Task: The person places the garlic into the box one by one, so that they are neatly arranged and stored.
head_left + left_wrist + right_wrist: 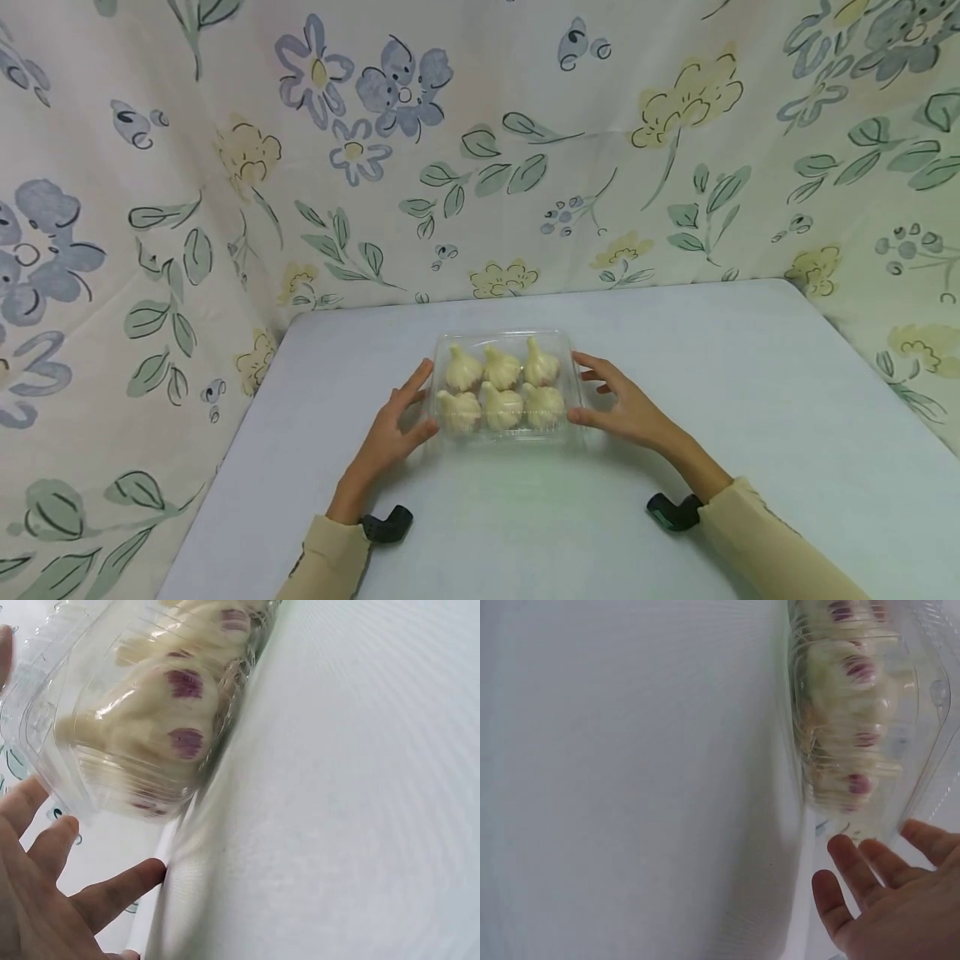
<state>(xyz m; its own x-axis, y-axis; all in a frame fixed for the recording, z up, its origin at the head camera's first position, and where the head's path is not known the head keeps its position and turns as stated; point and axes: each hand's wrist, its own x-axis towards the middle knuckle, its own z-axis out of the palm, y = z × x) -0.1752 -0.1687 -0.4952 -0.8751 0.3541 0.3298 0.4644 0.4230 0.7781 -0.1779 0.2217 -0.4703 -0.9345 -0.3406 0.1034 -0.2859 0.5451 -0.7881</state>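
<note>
A clear plastic clamshell box (501,435) sits on the table with its lid down. Several garlic bulbs (501,406) lie inside in two rows, pale cream with purple patches that show in both wrist views. My left hand (390,429) is at the box's left side, fingers spread and fairly straight, thumb tip by the front corner. Opposite it, my right hand (626,408) has its fingertips close along the right side and its thumb at the front right corner. In the left wrist view, fingers (112,896) extend below the box end; the right wrist view has fingers (855,870) loosely extended beside it.
A white cloth covers the table (750,375). Flower-printed curtains (480,167) hang behind it and along both sides. A black wrist device (387,525) is on the left wrist, and a similar black device (673,512) is on the right, near the beige sleeves.
</note>
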